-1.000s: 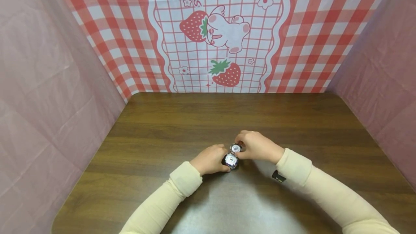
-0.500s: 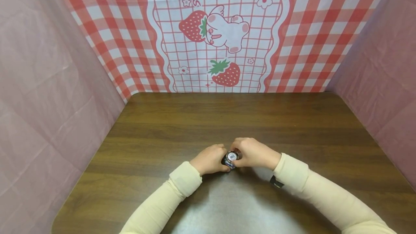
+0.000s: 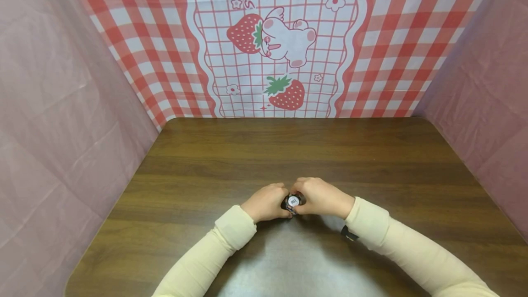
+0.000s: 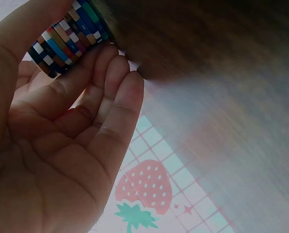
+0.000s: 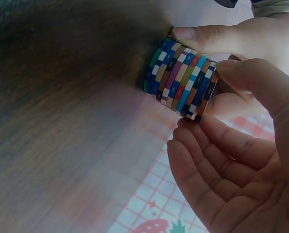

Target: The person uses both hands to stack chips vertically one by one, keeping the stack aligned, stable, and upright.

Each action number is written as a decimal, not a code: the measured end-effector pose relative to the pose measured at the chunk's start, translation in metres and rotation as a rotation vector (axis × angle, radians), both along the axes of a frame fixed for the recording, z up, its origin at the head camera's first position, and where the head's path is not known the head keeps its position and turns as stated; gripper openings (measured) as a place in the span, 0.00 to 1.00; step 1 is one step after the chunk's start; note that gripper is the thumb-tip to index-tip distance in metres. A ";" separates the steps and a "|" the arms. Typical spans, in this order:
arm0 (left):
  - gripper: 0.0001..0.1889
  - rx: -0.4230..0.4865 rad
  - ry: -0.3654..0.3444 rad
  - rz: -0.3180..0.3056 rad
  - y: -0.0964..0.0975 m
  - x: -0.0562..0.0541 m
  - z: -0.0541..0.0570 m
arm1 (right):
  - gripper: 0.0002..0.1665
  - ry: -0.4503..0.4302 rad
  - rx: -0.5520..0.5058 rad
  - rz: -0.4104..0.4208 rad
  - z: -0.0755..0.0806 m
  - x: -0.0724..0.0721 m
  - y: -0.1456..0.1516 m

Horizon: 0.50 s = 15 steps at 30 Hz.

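Observation:
A stack of several poker chips point(image 5: 178, 77) stands on the wooden table, their edges striped in blue, green, purple, red, tan and white. My left hand point(image 3: 265, 203) holds the stack from the left, thumb on the near side and fingers on the far side. From the right, my right hand point(image 3: 323, 197) pinches the topmost chip point(image 3: 293, 201), a black and tan one with a white printed centre, between thumb and fingertips. This chip lies flat over the stack and hides the chip faces below. In the left wrist view, the fingers point(image 4: 125, 87) curve beside the stack.
The wooden table point(image 3: 198, 150) runs back to a red and white checked cloth point(image 3: 396, 35) with strawberries. Pink curtains point(image 3: 62, 127) hang at both sides. A black device point(image 3: 349, 233) sits under the right cuff.
My right hand has moved left and toward me, bringing its chip from behind the stack to on top of it, over the white chip seen before. My left hand has stayed put.

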<state>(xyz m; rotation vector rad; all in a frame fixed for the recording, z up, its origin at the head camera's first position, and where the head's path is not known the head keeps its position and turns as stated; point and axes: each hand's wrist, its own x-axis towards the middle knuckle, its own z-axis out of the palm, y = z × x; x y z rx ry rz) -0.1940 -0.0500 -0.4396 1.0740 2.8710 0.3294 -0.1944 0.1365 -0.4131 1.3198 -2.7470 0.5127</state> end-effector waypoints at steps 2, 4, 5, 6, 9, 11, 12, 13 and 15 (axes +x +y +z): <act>0.16 0.002 0.000 -0.002 0.000 0.000 0.000 | 0.13 0.009 -0.006 0.003 -0.002 0.000 0.000; 0.16 0.003 -0.001 -0.002 0.000 0.000 0.000 | 0.13 0.016 -0.006 0.003 -0.002 0.000 0.000; 0.16 0.004 -0.002 -0.001 0.000 -0.001 -0.001 | 0.13 0.018 -0.005 0.003 -0.003 -0.001 0.000; 0.16 0.003 -0.001 -0.001 0.000 -0.001 0.000 | 0.13 0.022 -0.003 0.003 -0.003 -0.001 0.000; 0.16 0.004 0.000 0.001 0.000 -0.001 0.000 | 0.13 0.012 0.009 -0.007 -0.002 0.000 -0.001; 0.16 0.002 0.002 0.000 0.000 -0.001 0.000 | 0.13 0.005 0.015 -0.009 -0.002 0.000 -0.001; 0.16 0.001 0.003 -0.001 0.000 -0.001 -0.001 | 0.13 0.003 0.017 -0.010 -0.002 0.000 -0.001; 0.16 0.003 0.003 -0.003 0.000 -0.001 -0.001 | 0.13 -0.002 0.018 -0.013 -0.002 0.000 -0.002; 0.17 0.003 0.000 -0.005 -0.001 -0.001 -0.001 | 0.13 -0.004 0.019 -0.012 -0.002 0.000 -0.002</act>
